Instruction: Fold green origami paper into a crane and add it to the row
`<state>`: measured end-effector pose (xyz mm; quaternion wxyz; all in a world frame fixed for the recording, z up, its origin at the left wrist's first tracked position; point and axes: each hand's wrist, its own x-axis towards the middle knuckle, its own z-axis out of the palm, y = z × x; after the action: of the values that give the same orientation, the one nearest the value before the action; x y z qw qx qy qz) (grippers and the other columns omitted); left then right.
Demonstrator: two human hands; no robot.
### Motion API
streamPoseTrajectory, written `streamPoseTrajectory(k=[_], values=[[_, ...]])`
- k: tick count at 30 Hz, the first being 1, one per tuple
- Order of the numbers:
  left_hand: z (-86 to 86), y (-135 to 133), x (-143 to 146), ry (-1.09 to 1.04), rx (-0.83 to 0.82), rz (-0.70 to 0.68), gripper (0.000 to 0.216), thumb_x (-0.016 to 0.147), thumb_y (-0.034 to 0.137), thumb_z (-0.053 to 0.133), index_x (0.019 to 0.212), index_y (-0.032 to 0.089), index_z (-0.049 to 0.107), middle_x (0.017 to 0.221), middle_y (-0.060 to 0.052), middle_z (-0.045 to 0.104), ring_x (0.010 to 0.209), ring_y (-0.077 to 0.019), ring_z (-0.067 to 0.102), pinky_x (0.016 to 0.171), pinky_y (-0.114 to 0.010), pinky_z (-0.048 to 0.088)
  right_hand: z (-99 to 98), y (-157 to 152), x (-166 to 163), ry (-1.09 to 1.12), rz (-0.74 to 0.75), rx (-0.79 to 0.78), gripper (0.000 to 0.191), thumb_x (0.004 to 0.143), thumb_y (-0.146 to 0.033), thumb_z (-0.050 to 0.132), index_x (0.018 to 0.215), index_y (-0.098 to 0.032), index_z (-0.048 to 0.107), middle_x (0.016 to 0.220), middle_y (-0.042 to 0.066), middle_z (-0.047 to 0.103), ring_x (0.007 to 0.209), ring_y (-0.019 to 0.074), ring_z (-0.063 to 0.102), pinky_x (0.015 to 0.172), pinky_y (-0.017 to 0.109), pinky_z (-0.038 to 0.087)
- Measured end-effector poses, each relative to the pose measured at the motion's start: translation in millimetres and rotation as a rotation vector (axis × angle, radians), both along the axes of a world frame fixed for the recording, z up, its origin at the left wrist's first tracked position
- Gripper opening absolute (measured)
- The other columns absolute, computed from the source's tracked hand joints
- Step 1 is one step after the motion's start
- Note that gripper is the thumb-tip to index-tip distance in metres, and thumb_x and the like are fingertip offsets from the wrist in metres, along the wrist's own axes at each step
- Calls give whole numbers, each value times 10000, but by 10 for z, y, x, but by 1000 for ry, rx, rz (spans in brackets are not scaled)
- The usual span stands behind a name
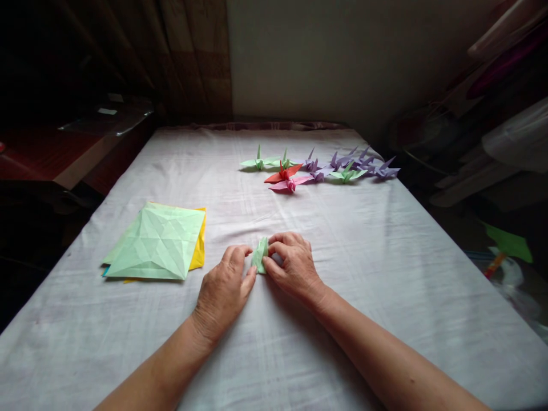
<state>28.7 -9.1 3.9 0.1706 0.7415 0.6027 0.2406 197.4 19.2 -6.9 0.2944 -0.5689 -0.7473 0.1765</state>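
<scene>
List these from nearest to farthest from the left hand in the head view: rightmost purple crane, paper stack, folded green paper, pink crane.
1. Folded green paper: at the left hand's fingertips.
2. Paper stack: just left of that hand.
3. Pink crane: farther up the table.
4. Rightmost purple crane: far right.

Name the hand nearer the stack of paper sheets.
Left: the left hand is just right of the stack; the right hand is farther right, past the folded green paper.
</scene>
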Motion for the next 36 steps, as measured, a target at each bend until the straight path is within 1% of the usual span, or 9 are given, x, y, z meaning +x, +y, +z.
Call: streamPoseTrajectory(k=[4, 6, 9, 16, 21, 24, 27, 31, 36], values=[[-29, -13, -47, 157, 167, -126, 178, 922, 205, 545, 1065, 236, 647, 1143, -59, 669, 902, -208, 665, 744, -290, 532, -37, 6, -3, -29, -2, 19, 26, 804, -237, 670, 826, -225, 664, 1069, 55, 682, 1036, 245, 551, 898, 391, 341], [-20, -26, -76, 164, 224, -239, 208, 940, 182, 514, 1035, 240, 689, 1146, -59, 697, 979, -226, 648, 805, -313, 534, -46, 8, 5, -38, -9, 22, 119, 809, -251, 668, 923, -222, 653, 1079, 63, 678, 1037, 248, 550, 894, 387, 348], [-1, -68, -112, 158, 235, -336, 274, 947, 171, 497, 1119, 236, 701, 1137, -70, 728, 1050, -260, 625, 864, -372, 529, -55, 12, 21, -40, 8, 21, 206, 824, -258, 666, 1029, -236, 652, 1101, 58, 674, 1048, 242, 553, 906, 381, 349], [-30, -176, -191, 279, 209, -370, 357, 963, 232, 494, 1291, 234, 634, 1291, -66, 672, 1230, -324, 547, 974, -469, 468, -58, 26, 53, 10, 72, 45, 138, 887, -212, 617, 932, -283, 728, 1113, 33, 683, 1070, 215, 569, 921, 379, 337], [-43, -183, -206, 353, 242, -398, 403, 944, 197, 510, 1338, 214, 595, 1323, -63, 651, 1237, -339, 527, 986, -493, 440, 12, 141, 23, -14, 59, -2, 36, 833, -261, 701, 801, -255, 717, 1018, 21, 698, 1019, 212, 581, 890, 377, 336], [-32, -188, -185, 397, 274, -403, 404, 916, 152, 515, 1301, 209, 621, 1326, -53, 650, 1211, -343, 541, 974, -484, 427, 52, 267, -6, -60, 55, -27, 146, 764, -321, 780, 706, -229, 682, 956, 14, 683, 998, 214, 575, 874, 371, 330], [-17, -199, -162, 427, 307, -397, 407, 905, 114, 483, 1265, 210, 645, 1317, -45, 657, 1207, -333, 552, 969, -463, 411, 53, 365, -23, -112, 80, -28, 216, 724, -356, 815, 683, -217, 655, 957, 15, 662, 998, 214, 557, 864, 362, 326], [-16, -208, -146, 448, 329, -403, 431, 895, 84, 443, 1255, 200, 651, 1305, -28, 666, 1223, -301, 555, 997, -439, 384, 15, 395, -16, -156, 111, -3, 228, 735, -374, 806, 715, -215, 644, 976, 20, 645, 999, 209, 541, 859, 353, 323], [-42, -212, -157, 472, 316, -385, 400, 918, 137, 457, 1252, 244, 648, 1324, 2, 654, 1257, -259, 542, 1039, -411, 363, -7, 404, 18, -121, 111, -5, 202, 764, -366, 777, 719, -215, 650, 994, 16, 658, 1014, 204, 548, 878, 353, 314]])
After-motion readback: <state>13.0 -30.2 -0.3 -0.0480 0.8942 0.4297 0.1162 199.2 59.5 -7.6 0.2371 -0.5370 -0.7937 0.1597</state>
